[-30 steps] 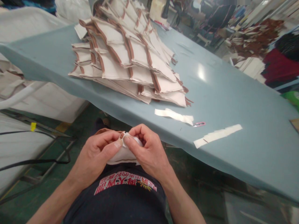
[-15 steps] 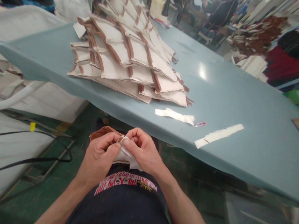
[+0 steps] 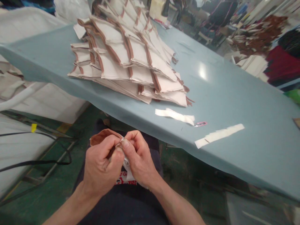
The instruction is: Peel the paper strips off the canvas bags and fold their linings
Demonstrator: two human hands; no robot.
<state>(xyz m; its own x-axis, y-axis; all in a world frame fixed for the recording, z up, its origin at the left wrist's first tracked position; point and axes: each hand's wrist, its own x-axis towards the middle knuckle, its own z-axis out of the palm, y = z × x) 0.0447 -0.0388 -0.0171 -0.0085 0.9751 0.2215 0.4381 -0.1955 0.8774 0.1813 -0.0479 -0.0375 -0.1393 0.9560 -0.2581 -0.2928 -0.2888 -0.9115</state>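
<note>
In front of my lap, a brown and white cloth piece (image 3: 103, 136) is pinched between my two hands. My left hand (image 3: 103, 165) is closed, its thumb and forefinger gripping the cloth's upper edge. Right beside it, my right hand (image 3: 142, 159) pinches the same edge with thumb and fingers, and the fingertips nearly meet. Brown fabric rises behind the left knuckles, while a white part hangs below, mostly hidden by the hands. Whatever lies between the fingertips is too small to make out.
A blue-green covered table (image 3: 229, 106) stands ahead. On it lie a large stack of cream cloth pieces (image 3: 140, 75) with brown edging, two white strip bundles (image 3: 174, 115) and a small pink-handled tool (image 3: 201, 124). A metal frame (image 3: 47, 173) with a black cable is at left.
My left hand has turned and shifted slightly, with its fingers curled further around the cloth. Less of the white part shows below the hands. The things on the table stay put.
</note>
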